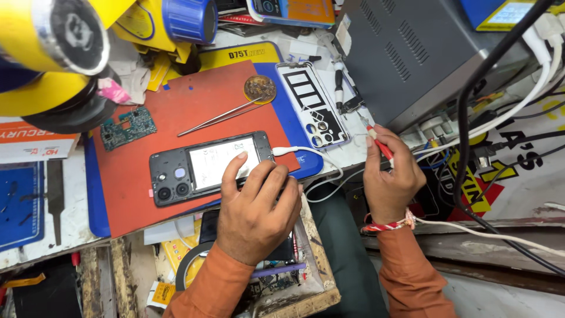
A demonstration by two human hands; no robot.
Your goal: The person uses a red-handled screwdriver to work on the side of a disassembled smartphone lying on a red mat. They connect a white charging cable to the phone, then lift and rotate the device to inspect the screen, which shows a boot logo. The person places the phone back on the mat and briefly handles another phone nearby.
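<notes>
My left hand [256, 209] pressed flat on opened phone [209, 166] | right hand [389, 179] grip pinching red screwdriver [379, 143] | tweezers [220, 118], circuit board [127, 127], white cable [312, 159] around on red mat [194, 97]

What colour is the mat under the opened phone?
The mat is orange-red, lying on a blue one; the head view shows it best, under the phone.

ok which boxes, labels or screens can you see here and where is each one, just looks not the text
Cardboard box: left edge, white with an orange band.
Phone: on the red mat, back open, pale rectangular panel; left hand rests on it.
Yellow label strip: top edge of the blue mat, rounded.
Yellow-and-black sticker: right, beyond the right hand, which holds a red tool.
</notes>
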